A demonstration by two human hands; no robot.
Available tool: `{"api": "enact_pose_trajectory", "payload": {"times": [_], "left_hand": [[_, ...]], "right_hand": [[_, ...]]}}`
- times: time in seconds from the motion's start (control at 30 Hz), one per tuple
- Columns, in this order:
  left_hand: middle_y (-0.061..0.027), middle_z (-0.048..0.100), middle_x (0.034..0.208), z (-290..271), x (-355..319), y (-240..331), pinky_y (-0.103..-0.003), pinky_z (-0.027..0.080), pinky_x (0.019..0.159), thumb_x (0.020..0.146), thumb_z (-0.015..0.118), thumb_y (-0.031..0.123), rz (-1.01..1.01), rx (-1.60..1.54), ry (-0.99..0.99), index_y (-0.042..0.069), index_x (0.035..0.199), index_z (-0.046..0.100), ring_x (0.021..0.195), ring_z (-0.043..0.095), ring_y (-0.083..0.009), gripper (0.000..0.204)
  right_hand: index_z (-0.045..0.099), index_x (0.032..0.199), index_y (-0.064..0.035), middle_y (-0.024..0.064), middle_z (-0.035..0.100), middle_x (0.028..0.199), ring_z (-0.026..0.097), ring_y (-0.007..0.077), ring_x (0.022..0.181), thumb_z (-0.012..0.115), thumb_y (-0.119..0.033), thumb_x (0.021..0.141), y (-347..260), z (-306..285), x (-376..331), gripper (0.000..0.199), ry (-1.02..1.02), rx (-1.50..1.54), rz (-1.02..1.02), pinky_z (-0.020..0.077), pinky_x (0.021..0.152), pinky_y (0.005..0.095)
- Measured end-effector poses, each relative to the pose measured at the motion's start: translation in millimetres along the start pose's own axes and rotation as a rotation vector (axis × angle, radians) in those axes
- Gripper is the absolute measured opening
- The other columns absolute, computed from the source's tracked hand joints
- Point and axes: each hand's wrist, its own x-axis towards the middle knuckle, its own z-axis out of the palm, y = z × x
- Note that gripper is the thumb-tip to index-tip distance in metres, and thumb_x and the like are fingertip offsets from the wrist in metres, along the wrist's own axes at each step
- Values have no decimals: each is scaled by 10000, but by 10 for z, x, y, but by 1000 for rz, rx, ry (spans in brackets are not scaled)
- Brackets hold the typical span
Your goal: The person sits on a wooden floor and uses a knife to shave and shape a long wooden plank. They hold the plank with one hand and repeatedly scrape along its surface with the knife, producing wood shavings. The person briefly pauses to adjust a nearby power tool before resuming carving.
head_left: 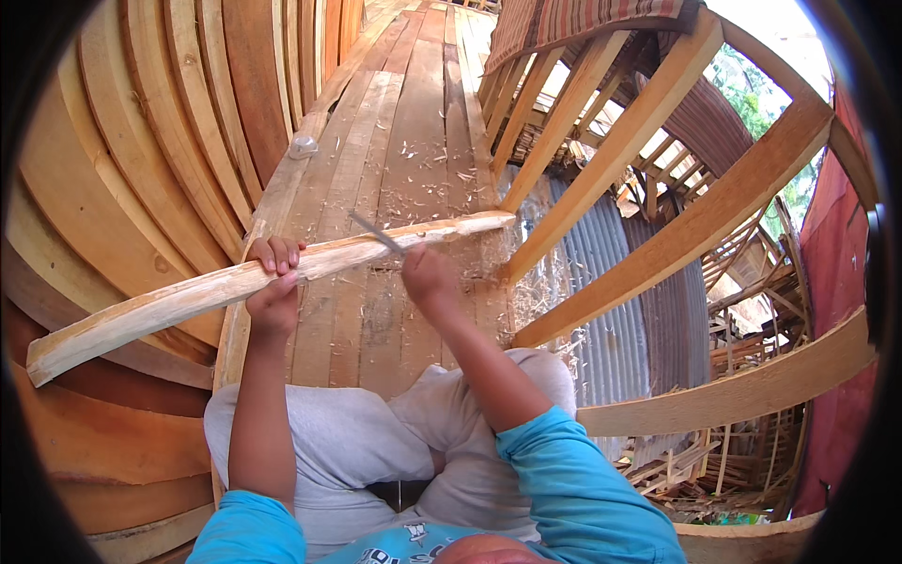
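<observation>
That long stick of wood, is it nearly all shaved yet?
Partly. Shavings on the plank floor show shaving is well under way, and the wooden strip looks pale and bare. The left hand grips it; the right hand works a blade mid-length. How much remains is unclear.

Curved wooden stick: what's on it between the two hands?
In the head view, the curved wooden stick is bare between the left hand and right hand, except for the metal blade crossing it near the right hand.
</observation>
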Motion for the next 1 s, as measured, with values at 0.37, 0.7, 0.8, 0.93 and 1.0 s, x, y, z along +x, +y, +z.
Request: {"api": "enact_pose_trajectory", "payload": {"times": [0.37,0.7,0.8,0.93,1.0], "left_hand": [[5,421,804,-9,-11,-18,-409,321,1077,626,619,-17,7,33,6,161,842,406,861,455,-165,352],[4,421,781,154,67,-23,-390,338,1050,618,623,6,-10,35,13,166,822,410,836,451,-167,336],[3,421,779,60,22,-1,-394,343,1048,620,620,11,1,59,36,166,819,411,835,452,-167,328],[3,421,779,32,-11,59,-399,346,1045,627,624,15,-6,77,73,165,819,410,838,454,-167,324],[3,422,780,29,-31,62,-401,348,1044,629,629,17,-12,75,77,165,820,411,840,456,-167,325]], "right_hand": [[699,855,85,355,648,900,644,494,926,329,-325,966,12,-86,29,564,-13,171,141,493,859,550],[669,972,80,351,638,1058,636,479,993,365,-317,940,1709,24,761,501,-3,53,211,476,889,546],[651,973,119,351,636,1062,617,507,997,315,-332,957,456,-66,329,563,-27,253,290,465,922,533],[662,950,112,343,648,1018,611,513,1005,302,-335,965,-133,-227,48,574,-166,126,108,460,932,536],[669,942,107,341,652,998,611,514,1006,305,-331,963,145,-261,211,569,-105,102,200,458,938,538]]}}
